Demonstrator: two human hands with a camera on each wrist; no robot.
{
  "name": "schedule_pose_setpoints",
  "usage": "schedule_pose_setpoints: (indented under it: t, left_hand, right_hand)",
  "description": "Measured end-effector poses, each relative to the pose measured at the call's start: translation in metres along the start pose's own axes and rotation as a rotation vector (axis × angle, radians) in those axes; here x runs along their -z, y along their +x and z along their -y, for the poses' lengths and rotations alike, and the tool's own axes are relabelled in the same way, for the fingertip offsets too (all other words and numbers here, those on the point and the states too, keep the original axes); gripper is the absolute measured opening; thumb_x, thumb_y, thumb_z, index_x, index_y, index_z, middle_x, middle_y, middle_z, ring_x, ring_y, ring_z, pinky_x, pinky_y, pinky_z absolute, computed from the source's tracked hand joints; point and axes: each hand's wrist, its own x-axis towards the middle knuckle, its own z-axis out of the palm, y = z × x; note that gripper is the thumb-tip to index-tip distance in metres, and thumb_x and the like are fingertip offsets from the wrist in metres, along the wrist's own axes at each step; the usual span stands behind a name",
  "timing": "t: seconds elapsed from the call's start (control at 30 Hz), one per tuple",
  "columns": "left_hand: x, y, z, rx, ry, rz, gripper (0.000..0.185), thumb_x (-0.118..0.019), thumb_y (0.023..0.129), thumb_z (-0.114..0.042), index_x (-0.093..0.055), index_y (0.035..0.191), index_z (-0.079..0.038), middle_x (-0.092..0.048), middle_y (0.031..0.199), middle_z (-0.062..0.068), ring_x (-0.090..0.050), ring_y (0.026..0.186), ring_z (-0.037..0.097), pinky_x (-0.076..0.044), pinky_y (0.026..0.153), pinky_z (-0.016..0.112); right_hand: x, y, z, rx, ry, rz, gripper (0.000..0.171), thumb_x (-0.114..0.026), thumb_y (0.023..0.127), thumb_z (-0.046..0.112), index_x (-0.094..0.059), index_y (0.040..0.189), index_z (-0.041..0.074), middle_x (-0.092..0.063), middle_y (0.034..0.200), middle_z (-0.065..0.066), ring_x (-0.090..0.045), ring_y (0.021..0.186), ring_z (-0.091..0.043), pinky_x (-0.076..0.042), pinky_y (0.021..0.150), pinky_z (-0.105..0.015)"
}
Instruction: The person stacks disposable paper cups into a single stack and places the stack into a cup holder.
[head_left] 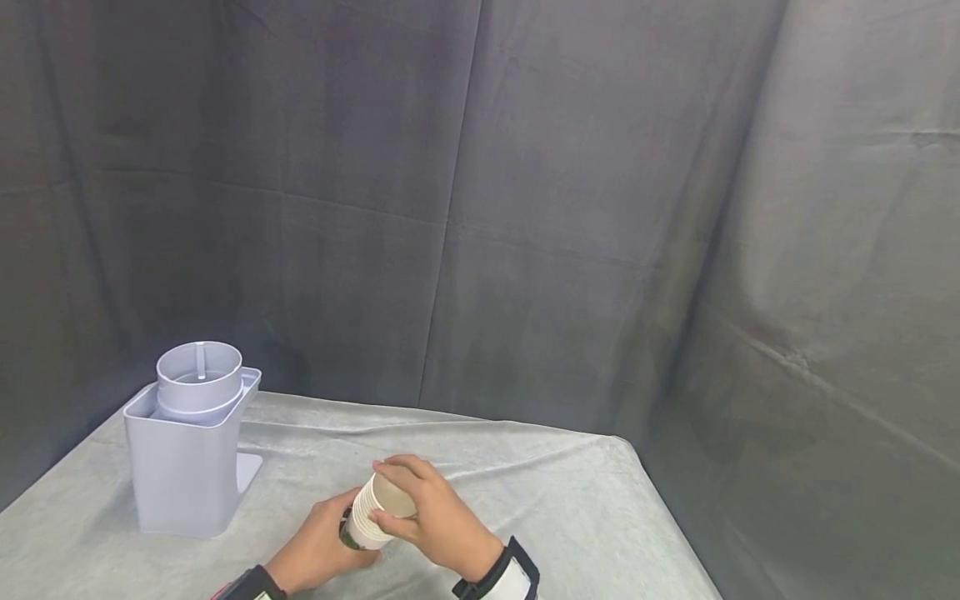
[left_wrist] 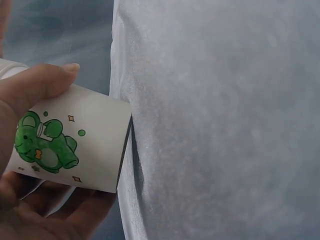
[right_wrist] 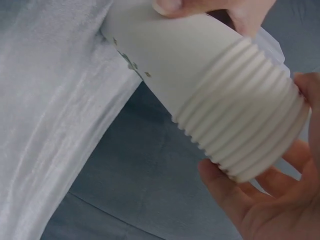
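Observation:
A stack of white paper cups [head_left: 366,510] is held tilted between both hands, its rims up and toward the right. My left hand [head_left: 324,533] grips the lower part, thumb across one side and fingers beneath, as the left wrist view shows. A green cartoon animal [left_wrist: 50,142] is printed on the outer cup. At the rim end, my right hand [head_left: 446,515] holds the stack with its thumb and fingers on opposite sides. Several nested rims [right_wrist: 245,112] show as ridges in the right wrist view.
At the left of the table stands a pale lilac box [head_left: 180,479] with a round open cylinder [head_left: 199,393] in its top. A flat foot [head_left: 247,471] juts from its right side. Pale cloth [head_left: 570,508] covers the table; dark grey curtains [head_left: 360,208] hang behind and at the right.

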Motion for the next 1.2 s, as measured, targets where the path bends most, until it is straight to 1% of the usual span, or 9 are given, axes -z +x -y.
schedule_pose_setpoints:
  t: [0.17, 0.3, 0.47, 0.57, 0.7, 0.8, 0.9, 1.0, 1.2]
  left_hand:
    - [-0.001, 0.001, 0.001, 0.013, 0.008, -0.004, 0.075, -0.092, 0.069, -0.026, -0.058, 0.132, -0.005, -0.071, 0.118, 0.006, -0.070, 0.101, 0.021, -0.057, 0.086, 0.032]
    - [-0.004, 0.003, 0.001, 0.012, -0.011, 0.008, 0.075, -0.089, 0.073, -0.024, -0.054, 0.136, -0.002, -0.070, 0.120, 0.008, -0.070, 0.104, 0.025, -0.057, 0.089, 0.039]
    - [-0.003, 0.000, -0.001, 0.048, -0.048, 0.042, 0.085, -0.086, 0.077, -0.025, -0.041, 0.143, 0.005, -0.065, 0.128, 0.017, -0.066, 0.113, 0.036, -0.053, 0.095, 0.056]
    - [0.004, -0.007, -0.001, 0.035, -0.026, 0.054, 0.096, -0.088, 0.075, -0.027, -0.034, 0.146, 0.009, -0.061, 0.133, 0.018, -0.063, 0.118, 0.037, -0.051, 0.099, 0.059]
    - [0.012, -0.021, -0.005, -0.034, 0.052, 0.037, 0.110, -0.091, 0.072, -0.034, -0.026, 0.151, 0.006, -0.055, 0.142, 0.013, -0.057, 0.127, 0.032, -0.049, 0.105, 0.049]
    - [0.013, -0.027, -0.017, 0.000, 0.048, -0.054, 0.097, -0.083, 0.083, -0.036, -0.028, 0.151, 0.006, -0.053, 0.144, 0.014, -0.053, 0.130, 0.031, -0.048, 0.106, 0.048]
    - [0.009, -0.022, -0.033, 0.129, -0.036, -0.161, 0.077, -0.060, 0.100, -0.041, -0.028, 0.151, 0.008, -0.048, 0.146, 0.022, -0.049, 0.134, 0.038, -0.043, 0.108, 0.058]
    - [0.002, -0.015, -0.044, 0.226, -0.100, -0.262, 0.068, -0.038, 0.108, -0.042, -0.028, 0.150, 0.010, -0.043, 0.146, 0.029, -0.043, 0.137, 0.047, -0.034, 0.112, 0.066]
    - [-0.012, -0.008, -0.048, 0.221, -0.126, -0.498, 0.051, -0.026, 0.111, -0.029, -0.040, 0.141, 0.010, -0.049, 0.139, 0.030, -0.046, 0.133, 0.045, -0.035, 0.111, 0.056]
  right_hand:
    - [-0.006, -0.002, -0.004, -0.023, 0.013, 0.006, 0.057, -0.059, 0.102, 0.040, -0.046, 0.151, 0.015, -0.050, 0.147, -0.007, -0.051, 0.135, -0.020, -0.049, 0.106, -0.033]
    - [-0.010, -0.004, -0.013, -0.095, 0.155, 0.056, 0.060, -0.051, 0.106, 0.040, -0.034, 0.157, 0.012, -0.042, 0.154, -0.009, -0.045, 0.141, -0.023, -0.044, 0.112, -0.042]
    - [-0.019, -0.006, -0.026, -0.235, 0.351, 0.086, 0.063, -0.039, 0.110, 0.037, -0.024, 0.159, 0.001, -0.041, 0.156, -0.018, -0.045, 0.142, -0.030, -0.047, 0.110, -0.040]
    - [-0.025, -0.005, -0.030, -0.289, 0.415, 0.071, 0.060, -0.032, 0.111, 0.036, -0.027, 0.157, -0.003, -0.045, 0.153, -0.021, -0.049, 0.139, -0.032, -0.050, 0.107, -0.038]
    - [-0.035, -0.004, -0.027, -0.340, 0.470, 0.007, 0.055, -0.024, 0.112, 0.032, -0.037, 0.153, -0.002, -0.052, 0.148, -0.021, -0.053, 0.136, -0.032, -0.047, 0.110, -0.043]
    - [-0.045, -0.003, -0.019, -0.353, 0.528, -0.058, 0.053, -0.021, 0.112, 0.028, -0.040, 0.151, -0.003, -0.051, 0.149, -0.021, -0.049, 0.139, -0.034, -0.041, 0.115, -0.045]
    - [-0.055, 0.000, -0.011, -0.335, 0.584, -0.136, 0.052, -0.018, 0.112, 0.025, -0.040, 0.151, -0.002, -0.051, 0.149, -0.019, -0.047, 0.141, -0.034, -0.039, 0.117, -0.045]
    - [-0.063, 0.004, -0.002, -0.336, 0.616, -0.216, 0.050, -0.018, 0.112, 0.024, -0.042, 0.149, 0.000, -0.054, 0.146, -0.016, -0.050, 0.139, -0.029, -0.040, 0.117, -0.041]
    - [-0.079, 0.012, 0.022, -0.376, 0.688, -0.411, 0.044, -0.021, 0.111, 0.015, -0.049, 0.141, -0.004, -0.060, 0.134, -0.019, -0.057, 0.126, -0.025, -0.046, 0.109, -0.034]
